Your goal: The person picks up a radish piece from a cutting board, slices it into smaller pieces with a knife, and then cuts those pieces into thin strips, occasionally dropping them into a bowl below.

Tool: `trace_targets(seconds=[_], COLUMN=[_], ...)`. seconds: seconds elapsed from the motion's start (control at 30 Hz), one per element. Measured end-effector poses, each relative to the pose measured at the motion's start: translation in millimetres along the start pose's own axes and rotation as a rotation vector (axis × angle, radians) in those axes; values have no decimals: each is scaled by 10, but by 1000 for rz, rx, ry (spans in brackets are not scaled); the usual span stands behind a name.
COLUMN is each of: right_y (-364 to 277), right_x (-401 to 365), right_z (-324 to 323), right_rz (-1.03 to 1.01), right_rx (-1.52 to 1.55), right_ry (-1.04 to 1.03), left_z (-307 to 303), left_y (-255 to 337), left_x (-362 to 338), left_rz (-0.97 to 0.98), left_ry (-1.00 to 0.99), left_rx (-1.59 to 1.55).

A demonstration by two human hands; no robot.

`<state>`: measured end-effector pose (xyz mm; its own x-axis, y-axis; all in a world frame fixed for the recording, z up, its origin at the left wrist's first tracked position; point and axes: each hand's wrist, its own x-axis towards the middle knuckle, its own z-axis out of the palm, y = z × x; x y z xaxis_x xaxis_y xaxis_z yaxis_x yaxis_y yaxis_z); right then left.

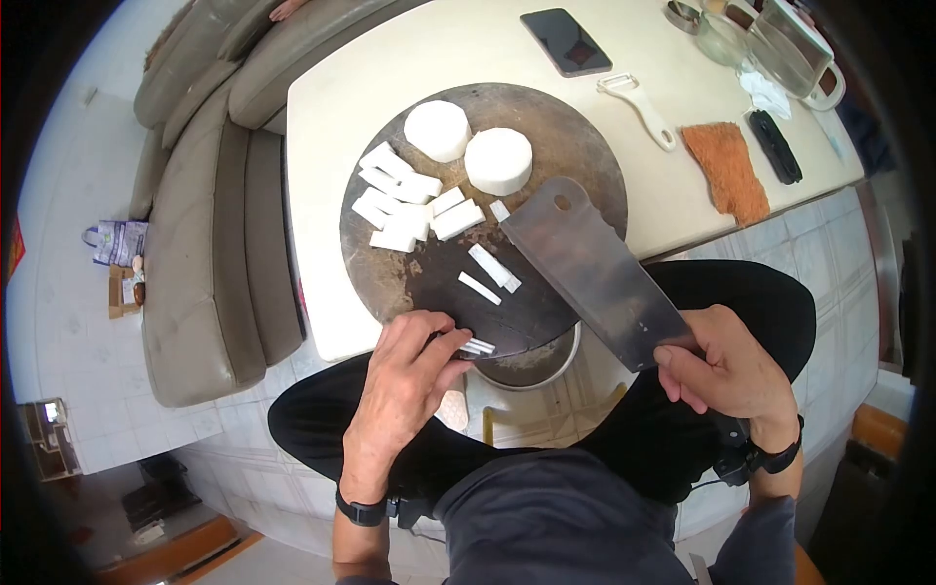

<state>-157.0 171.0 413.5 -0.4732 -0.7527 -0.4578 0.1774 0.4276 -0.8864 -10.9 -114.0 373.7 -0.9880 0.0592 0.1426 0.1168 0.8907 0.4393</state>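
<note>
My right hand [729,366] is wrapped round the handle end of a broad cleaver [600,268], whose blade slants up and left over the right side of a round, dark cutting board [575,127]. A small white bit [500,211] is at the blade's far corner. At the board's near edge, my left hand [414,366] has its fingers bent and closed on thin white strips [478,346], which look like white radish. Farther in lie a loose strip [480,289] and a short white slab [494,268]. Several thick slabs [395,200] and two round chunks [498,162] sit behind.
Below the board's near edge stands a metal pot [561,370], partly hidden. On the cream table [331,127] are a phone [565,42], a peeler [639,107], an orange cloth [726,171], a black case [775,146] and a clear pitcher [785,54]. A grey sofa [195,283] is at left.
</note>
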Motion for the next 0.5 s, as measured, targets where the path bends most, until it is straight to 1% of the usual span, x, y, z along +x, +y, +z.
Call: trace_targets(seconds=[0.1,0.2,0.27,0.5], right_y=[5,25,13,37], right_x=[8,12,9,4], right_z=[8,18,20,33], right_rz=[26,-2,18,3], right_rx=[-10,-54,-59,-64], right_ry=[3,7,8,14], left_z=[38,94,130,172], left_y=[-12,-11,0,63], left_x=[-51,-103,-126,-177], left_rz=[9,40,89,105], left_ry=[38,78,139,126], left_rx=[-19,-26,24,109])
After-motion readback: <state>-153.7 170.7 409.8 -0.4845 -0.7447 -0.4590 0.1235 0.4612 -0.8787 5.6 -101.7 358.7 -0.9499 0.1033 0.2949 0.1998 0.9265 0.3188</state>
